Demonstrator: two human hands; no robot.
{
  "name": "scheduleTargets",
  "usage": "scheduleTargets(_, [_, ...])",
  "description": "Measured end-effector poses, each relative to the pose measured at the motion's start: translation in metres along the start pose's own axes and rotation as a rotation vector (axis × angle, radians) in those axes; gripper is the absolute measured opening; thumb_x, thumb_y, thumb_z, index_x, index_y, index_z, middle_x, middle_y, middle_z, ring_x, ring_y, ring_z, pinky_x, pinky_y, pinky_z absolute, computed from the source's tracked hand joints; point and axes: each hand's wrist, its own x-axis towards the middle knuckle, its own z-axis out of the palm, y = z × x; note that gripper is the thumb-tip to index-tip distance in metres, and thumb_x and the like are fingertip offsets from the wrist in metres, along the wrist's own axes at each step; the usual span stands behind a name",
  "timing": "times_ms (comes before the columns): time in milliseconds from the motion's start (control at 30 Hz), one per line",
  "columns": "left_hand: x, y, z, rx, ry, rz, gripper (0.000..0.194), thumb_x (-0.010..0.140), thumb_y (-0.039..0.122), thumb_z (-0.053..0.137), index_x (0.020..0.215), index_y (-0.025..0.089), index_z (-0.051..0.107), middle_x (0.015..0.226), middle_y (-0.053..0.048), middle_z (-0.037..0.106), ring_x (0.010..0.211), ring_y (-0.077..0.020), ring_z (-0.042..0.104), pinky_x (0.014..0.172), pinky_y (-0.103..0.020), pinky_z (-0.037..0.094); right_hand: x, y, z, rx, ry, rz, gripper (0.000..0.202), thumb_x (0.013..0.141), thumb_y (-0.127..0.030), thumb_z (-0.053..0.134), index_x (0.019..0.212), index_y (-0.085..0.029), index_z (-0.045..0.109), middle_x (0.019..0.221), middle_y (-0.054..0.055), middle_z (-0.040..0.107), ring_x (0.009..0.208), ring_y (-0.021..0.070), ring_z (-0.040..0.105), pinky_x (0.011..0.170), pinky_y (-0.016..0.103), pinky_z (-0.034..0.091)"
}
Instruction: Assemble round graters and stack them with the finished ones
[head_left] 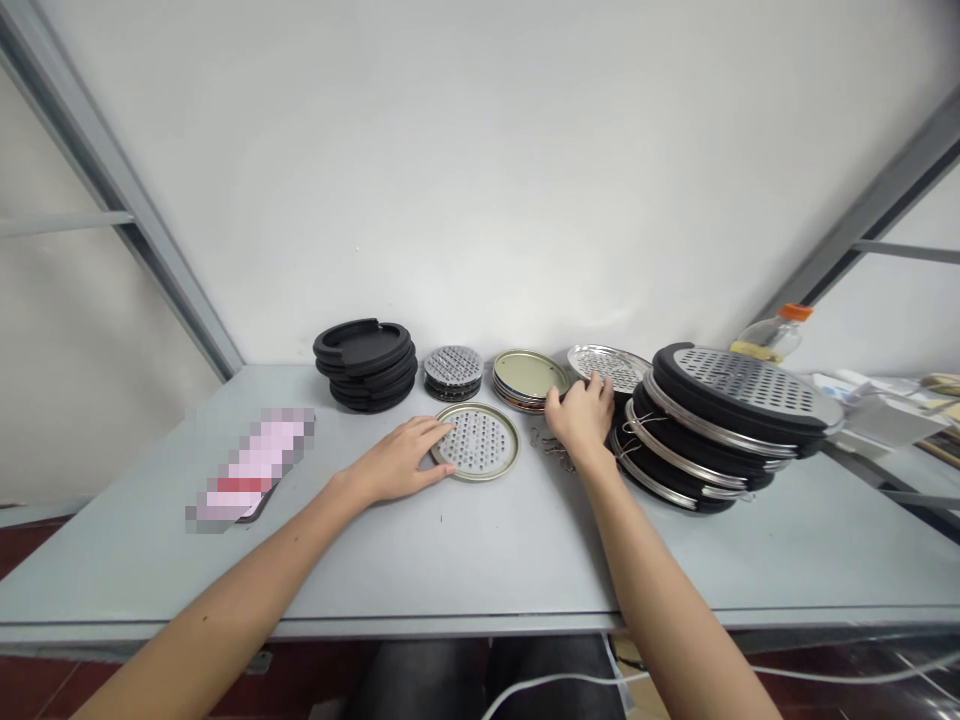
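Note:
My left hand (409, 455) lies on the left edge of a round grater disc (480, 443) set in a gold-rimmed metal lid (512, 470), flat on the table. Its thumb and fingers are spread, touching the rim and disc. My right hand (583, 418) is bent down between a stack of gold metal lids (531, 373) and a silver perforated plate (611, 366). Its fingertips are turned away and hidden, so what they touch does not show. Small wire pieces (555, 447) lie just left of the right wrist.
Stacked black rings (365, 365) and small grater discs (453, 368) stand along the wall. A tall, leaning stack of black-ringed grater plates (724, 430) is at right. A phone (259, 465) lies at left; an orange-capped bottle (776, 330) stands behind right.

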Motion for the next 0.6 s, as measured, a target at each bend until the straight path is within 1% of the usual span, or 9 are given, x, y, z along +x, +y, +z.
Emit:
scheduleTargets(67, [-0.0002, 0.0, 0.0, 0.001, -0.009, -0.004, 0.059, 0.091, 0.048, 0.053, 0.141, 0.02, 0.041, 0.136, -0.011, 0.051, 0.127, -0.0257, 0.043, 0.108, -0.04, 0.037, -0.0002, 0.0005, 0.0003, 0.0, -0.018, -0.002, 0.051, 0.084, -0.032, 0.043, 0.11, 0.008, 0.061, 0.137, 0.032, 0.043, 0.132, 0.0431, 0.031, 0.104, 0.054, 0.033])
scheduleTargets(133, [-0.0003, 0.0003, -0.0003, -0.001, -0.014, -0.008, 0.059, 0.091, 0.049, 0.052, 0.141, 0.02, 0.04, 0.136, -0.011, 0.05, 0.128, -0.026, 0.043, 0.108, -0.04, 0.036, -0.0001, 0.0014, 0.0014, 0.024, -0.019, -0.008, 0.049, 0.085, -0.031, 0.041, 0.109, 0.006, 0.062, 0.134, 0.031, 0.046, 0.13, 0.0427, 0.033, 0.1, 0.055, 0.037])
scheduleTargets(200, [-0.0003, 0.0008, -0.0006, -0.002, -0.017, -0.009, 0.059, 0.091, 0.05, 0.052, 0.141, 0.02, 0.04, 0.137, -0.011, 0.05, 0.128, -0.0263, 0.043, 0.108, -0.041, 0.036, 0.0003, 0.0027, 0.0029, 0.062, 0.003, -0.017, 0.046, 0.085, -0.028, 0.038, 0.108, 0.005, 0.062, 0.129, 0.03, 0.051, 0.128, 0.0414, 0.036, 0.1, 0.055, 0.037])
scheduleTargets(267, [-0.0003, 0.0012, -0.0008, -0.003, -0.013, -0.008, 0.059, 0.091, 0.049, 0.051, 0.141, 0.02, 0.04, 0.137, -0.011, 0.05, 0.129, -0.0265, 0.043, 0.108, -0.041, 0.036, 0.0012, 0.0042, 0.0045, 0.096, 0.029, -0.033, 0.045, 0.086, -0.025, 0.036, 0.107, 0.006, 0.062, 0.124, 0.031, 0.053, 0.127, 0.0401, 0.037, 0.103, 0.054, 0.035])
scheduleTargets(333, [-0.0001, 0.0014, -0.0008, -0.004, -0.008, -0.005, 0.058, 0.091, 0.049, 0.051, 0.141, 0.021, 0.04, 0.137, -0.011, 0.05, 0.128, -0.0267, 0.043, 0.108, -0.041, 0.036, 0.0024, 0.0055, 0.0055, 0.127, 0.047, -0.052, 0.045, 0.086, -0.023, 0.035, 0.107, 0.008, 0.06, 0.123, 0.032, 0.052, 0.129, 0.0399, 0.035, 0.107, 0.054, 0.031])
scheduleTargets(467, [-0.0001, 0.0007, -0.0003, -0.007, -0.005, -0.004, 0.059, 0.091, 0.049, 0.052, 0.141, 0.021, 0.04, 0.136, -0.011, 0.051, 0.128, -0.0269, 0.043, 0.107, -0.041, 0.037, 0.0044, 0.0061, 0.0055, 0.215, 0.053, -0.077, 0.046, 0.086, -0.02, 0.033, 0.113, 0.009, 0.056, 0.129, 0.033, 0.047, 0.136, 0.0392, 0.025, 0.111, 0.055, 0.025])
scheduleTargets(600, [-0.0003, -0.0002, 0.0002, -0.008, -0.006, -0.004, 0.06, 0.091, 0.049, 0.052, 0.142, 0.021, 0.038, 0.137, -0.011, 0.05, 0.129, -0.0269, 0.043, 0.107, -0.042, 0.037, 0.0047, 0.0047, 0.0027, 0.237, 0.044, -0.068, 0.047, 0.085, -0.019, 0.033, 0.113, 0.011, 0.054, 0.132, 0.033, 0.044, 0.139, 0.0386, 0.021, 0.114, 0.052, 0.023])
